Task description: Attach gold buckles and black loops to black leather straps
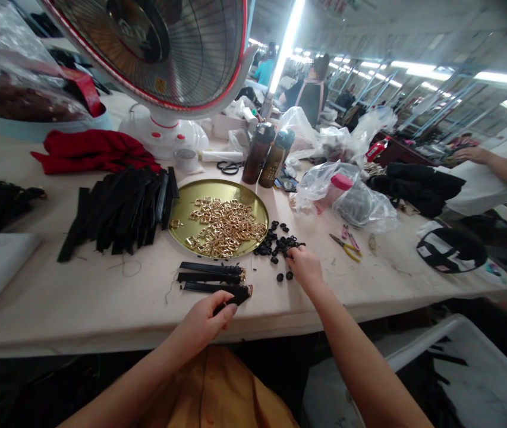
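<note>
My left hand (215, 310) is closed on a black strap (239, 295) with a gold buckle at its end, close to the table's front edge. Just beyond it lie more black straps (208, 277), side by side, with gold at their right ends. My right hand (304, 266) reaches into a loose heap of small black loops (282, 244). Its fingertips are pinched together at the heap's right side, and what is between them is hidden. Behind the straps, a round gold tray (182, 238) carries a pile of gold buckles (226, 224).
A stack of black strips (119, 208) lies left of the tray, below a large fan heater (159, 53). Two bottles (265, 154), scissors (229, 167), yellow-handled pliers (346, 248) and plastic bags (360, 202) are around. Another person's arm (498, 169) extends in at right.
</note>
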A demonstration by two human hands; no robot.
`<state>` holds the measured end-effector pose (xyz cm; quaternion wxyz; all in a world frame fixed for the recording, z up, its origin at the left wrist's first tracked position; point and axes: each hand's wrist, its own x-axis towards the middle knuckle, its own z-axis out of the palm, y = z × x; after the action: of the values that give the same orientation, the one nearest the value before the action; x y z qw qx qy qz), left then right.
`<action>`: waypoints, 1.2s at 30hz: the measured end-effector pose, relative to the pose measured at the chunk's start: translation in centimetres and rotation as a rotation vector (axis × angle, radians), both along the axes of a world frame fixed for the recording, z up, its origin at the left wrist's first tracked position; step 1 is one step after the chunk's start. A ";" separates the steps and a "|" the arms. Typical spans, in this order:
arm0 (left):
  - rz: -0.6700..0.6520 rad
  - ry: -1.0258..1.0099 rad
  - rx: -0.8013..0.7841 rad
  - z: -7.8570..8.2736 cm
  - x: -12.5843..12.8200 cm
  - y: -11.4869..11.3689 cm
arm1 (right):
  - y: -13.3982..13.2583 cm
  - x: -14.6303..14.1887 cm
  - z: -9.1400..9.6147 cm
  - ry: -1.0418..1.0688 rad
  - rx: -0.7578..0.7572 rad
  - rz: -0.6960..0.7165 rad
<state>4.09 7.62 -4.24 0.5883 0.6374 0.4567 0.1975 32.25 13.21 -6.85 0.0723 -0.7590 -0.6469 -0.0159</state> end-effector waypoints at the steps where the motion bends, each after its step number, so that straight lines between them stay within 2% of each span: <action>1: -0.001 -0.005 0.003 0.0 0.1 0.0 | 0.1 0.0 0.1 -0.010 0.002 0.003; 5: 0.007 -0.028 0.019 0.3 -0.1 0.2 | 0.4 -0.2 0.7 -0.024 0.016 0.035; 7: 0.021 -0.032 0.029 0.6 -0.3 0.4 | 0.0 -1.1 1.4 0.041 0.053 0.082; 9: 0.041 -0.041 0.029 1.0 -0.5 0.6 | -0.9 -2.8 2.1 0.317 0.116 0.146; 11: 0.070 -0.064 0.022 1.3 -0.4 0.8 | -2.1 -5.2 3.0 0.793 0.139 0.173; 14: 0.139 -0.110 0.042 1.8 0.0 1.1 | -4.1 -8.8 3.9 1.381 0.031 0.099; 16: 0.171 -0.130 0.071 2.0 0.2 1.3 | -5.0 -10.7 4.2 1.630 -0.046 0.041; 18: 0.167 -0.134 0.099 2.1 0.2 1.2 | -5.5 -11.9 4.1 1.773 -0.106 0.002; 22: 0.168 -0.114 0.118 1.9 -0.2 1.0 | -5.9 -12.8 3.5 1.870 -0.119 -0.050; 27: 0.161 -0.130 0.022 1.7 -0.4 0.9 | -6.3 -12.9 3.3 1.857 -0.052 -0.045; 33: 0.073 -0.192 -0.204 1.4 -0.1 1.0 | -6.7 -13.1 3.2 1.708 0.057 0.017; 36: 0.072 -0.148 -0.164 1.3 -0.1 1.0 | -7.1 -13.6 3.0 1.610 0.092 0.028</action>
<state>3.98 8.59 -2.97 0.6631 0.5539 0.4494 0.2269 18.61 6.07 -3.90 0.5477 -0.5257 -0.4042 0.5102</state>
